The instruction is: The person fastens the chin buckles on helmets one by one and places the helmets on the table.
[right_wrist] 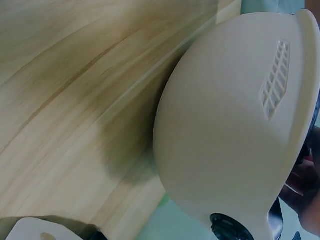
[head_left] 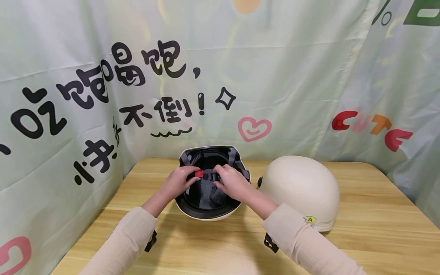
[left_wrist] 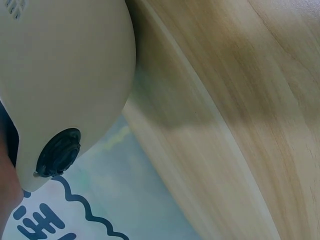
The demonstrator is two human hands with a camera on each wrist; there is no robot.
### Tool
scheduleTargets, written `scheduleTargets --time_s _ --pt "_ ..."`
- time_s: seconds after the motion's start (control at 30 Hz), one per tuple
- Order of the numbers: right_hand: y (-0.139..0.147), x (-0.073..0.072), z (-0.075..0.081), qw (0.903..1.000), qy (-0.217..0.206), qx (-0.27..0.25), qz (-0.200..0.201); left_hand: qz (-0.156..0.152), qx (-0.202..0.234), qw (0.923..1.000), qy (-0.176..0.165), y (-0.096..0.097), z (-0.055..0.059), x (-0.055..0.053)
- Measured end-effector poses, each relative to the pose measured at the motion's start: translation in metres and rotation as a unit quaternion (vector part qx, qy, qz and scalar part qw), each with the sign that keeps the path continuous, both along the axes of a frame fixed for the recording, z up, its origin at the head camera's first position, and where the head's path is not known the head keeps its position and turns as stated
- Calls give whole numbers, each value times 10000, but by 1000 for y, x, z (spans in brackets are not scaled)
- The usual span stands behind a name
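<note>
A cream helmet [head_left: 213, 218] lies upside down on the table, its black padded inside facing up. Across its opening runs a chin strap with a red buckle piece [head_left: 199, 173] and a black buckle piece [head_left: 209, 176], close together end to end. My left hand [head_left: 179, 180] pinches the strap by the red piece, thumb below and fingers above. On the other side my right hand [head_left: 233, 182] pinches the black piece. Both wrist views mostly show the helmet's smooth outer shell, with a black round fitting [left_wrist: 59, 152] and a lattice vent [right_wrist: 276, 80]; the buckle is hidden there.
A second cream helmet [head_left: 300, 187] stands dome up to the right, close by my right forearm. The wooden table [head_left: 374, 214] reaches a printed fabric backdrop [head_left: 295, 95] behind and at the left. Black wrist-strap pieces [head_left: 270, 243] hang below my sleeves.
</note>
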State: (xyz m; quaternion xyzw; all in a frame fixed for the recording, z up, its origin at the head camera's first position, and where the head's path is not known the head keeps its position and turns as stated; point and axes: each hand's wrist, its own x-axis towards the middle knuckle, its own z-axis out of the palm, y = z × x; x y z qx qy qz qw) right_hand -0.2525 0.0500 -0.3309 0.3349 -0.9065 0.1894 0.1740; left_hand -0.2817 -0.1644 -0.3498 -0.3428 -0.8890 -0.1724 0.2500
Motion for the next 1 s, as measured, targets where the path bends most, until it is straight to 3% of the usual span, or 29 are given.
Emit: scheduleTargets --time_s 0.27,0.77,1.0 --pt "-2 -8 -9 9970 751 181 -81 36 -56 10000 24 0 0 -1" --pt "-6 -14 -16 9984 239 -453 -231 -93 29 9991 413 0 -1 -1" --pt "-7 -14 -15 9971 12 -689 -322 -260 -42 9968 752 1 -2 -1"
